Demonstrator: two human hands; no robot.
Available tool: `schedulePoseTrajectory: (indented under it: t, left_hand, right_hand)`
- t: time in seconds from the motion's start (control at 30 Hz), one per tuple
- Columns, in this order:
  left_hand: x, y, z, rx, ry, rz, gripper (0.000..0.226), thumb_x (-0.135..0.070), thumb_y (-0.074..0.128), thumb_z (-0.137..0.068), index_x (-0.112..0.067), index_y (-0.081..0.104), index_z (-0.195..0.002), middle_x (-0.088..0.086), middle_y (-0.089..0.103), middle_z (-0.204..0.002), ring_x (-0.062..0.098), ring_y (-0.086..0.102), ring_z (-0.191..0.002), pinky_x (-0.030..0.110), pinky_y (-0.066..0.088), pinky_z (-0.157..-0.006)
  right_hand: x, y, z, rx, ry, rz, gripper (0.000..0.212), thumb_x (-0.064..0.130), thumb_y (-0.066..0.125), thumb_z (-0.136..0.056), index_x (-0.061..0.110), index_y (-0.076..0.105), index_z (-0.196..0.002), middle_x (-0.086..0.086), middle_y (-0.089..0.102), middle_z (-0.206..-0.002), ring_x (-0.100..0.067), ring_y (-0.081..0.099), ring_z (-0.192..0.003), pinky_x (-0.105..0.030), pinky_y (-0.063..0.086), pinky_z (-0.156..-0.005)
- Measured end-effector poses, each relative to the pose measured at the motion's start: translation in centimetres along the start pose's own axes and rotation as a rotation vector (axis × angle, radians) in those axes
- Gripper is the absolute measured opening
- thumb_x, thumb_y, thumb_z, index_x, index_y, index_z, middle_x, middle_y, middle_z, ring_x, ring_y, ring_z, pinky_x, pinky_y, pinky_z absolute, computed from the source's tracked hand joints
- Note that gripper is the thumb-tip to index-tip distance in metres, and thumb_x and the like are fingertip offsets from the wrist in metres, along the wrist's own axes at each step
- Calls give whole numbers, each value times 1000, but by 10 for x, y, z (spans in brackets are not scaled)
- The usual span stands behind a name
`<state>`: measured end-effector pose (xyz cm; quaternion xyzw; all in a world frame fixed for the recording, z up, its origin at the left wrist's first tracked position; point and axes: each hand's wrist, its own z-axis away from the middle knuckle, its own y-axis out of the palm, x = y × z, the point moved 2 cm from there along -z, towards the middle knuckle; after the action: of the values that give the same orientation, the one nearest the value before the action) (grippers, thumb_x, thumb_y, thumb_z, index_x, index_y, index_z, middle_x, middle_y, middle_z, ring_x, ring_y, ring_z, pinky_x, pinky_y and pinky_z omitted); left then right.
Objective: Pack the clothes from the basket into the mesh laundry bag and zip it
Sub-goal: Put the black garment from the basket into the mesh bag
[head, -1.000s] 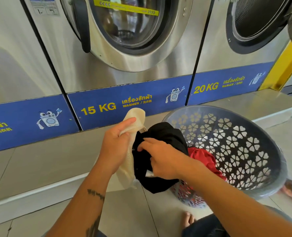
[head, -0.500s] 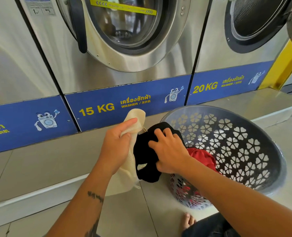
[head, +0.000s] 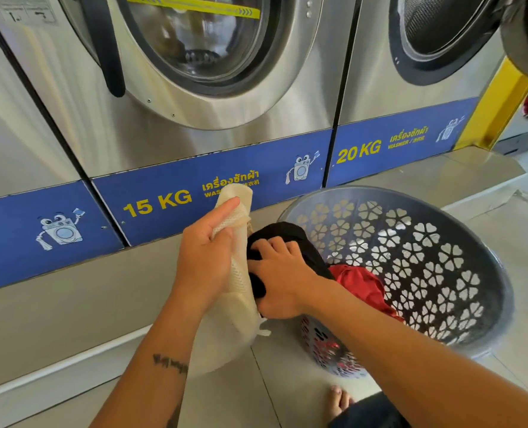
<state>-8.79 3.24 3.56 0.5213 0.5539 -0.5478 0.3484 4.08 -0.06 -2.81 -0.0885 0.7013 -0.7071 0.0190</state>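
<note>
My left hand [head: 205,254] grips the upper edge of the cream mesh laundry bag [head: 236,307], which hangs down toward the floor. My right hand [head: 279,278] is closed on a black garment [head: 290,234] and presses it against the bag's opening, partly inside it. Just to the right stands the grey plastic basket [head: 442,273] with flower-shaped holes, tilted toward me. A red garment [head: 360,284] lies inside it, behind my right wrist.
Steel washing machines [head: 213,72] line the back, on a raised tiled step [head: 80,298] with blue 15 KG and 20 KG labels. An open washer door [head: 525,35] hangs at the top right. My bare toes [head: 340,401] rest on the tiled floor below.
My right hand has pushed the black garment further into the bag; less of it hangs below. The left hand keeps holding the bag's edge.
</note>
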Motion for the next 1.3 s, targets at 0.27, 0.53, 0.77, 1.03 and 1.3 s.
schedulePoseTrajectory:
  t: [0.27, 0.53, 0.77, 1.03, 1.3]
  left_hand:
    - [4, -10, 2, -82, -58, 46, 47, -8, 46, -94, -35, 63, -127, -22, 51, -123, -11, 51, -95, 11, 40, -74]
    - [10, -4, 6, -47, -39, -79, 51, -7, 44, -90, -41, 65, -122, -10, 58, -131, 16, 57, -109, 28, 48, -89]
    - [8, -4, 0, -46, 18, -123, 51, -4, 45, -88, -35, 67, -122, -12, 63, -123, 10, 60, -107, 24, 48, -91]
    - [16, -15, 2, 11, 34, -161, 47, -8, 44, -92, -42, 68, -114, -11, 69, -102, 6, 58, -71, 14, 46, -63]
    - [15, -20, 1, -87, 96, -226, 44, -4, 44, -94, -31, 70, -117, -15, 63, -117, 3, 56, -105, 13, 42, -90]
  right_hand:
    - [-60, -27, 19, -111, 244, -485, 89, 31, 70, -67, 28, 33, -147, -7, 46, -142, -30, 42, -132, -49, 40, -110]
    - [-75, 2, 21, 16, 549, -1110, 42, 7, 71, -80, 23, 62, -119, -3, 69, -114, -24, 66, -106, -48, 50, -102]
    - [-1, -38, 19, -414, 124, -636, 57, 11, 72, -71, 16, 62, -127, -3, 68, -122, -22, 61, -115, -36, 49, -101]
    - [18, 13, 16, 27, -98, 79, 59, 31, 55, -80, 28, 49, -139, 4, 65, -119, -25, 51, -119, -48, 24, -108]
    - [-21, -11, 21, -197, 339, -28, 76, 45, 61, -74, 32, 36, -145, -12, 36, -144, -37, 34, -135, -53, 35, -105]
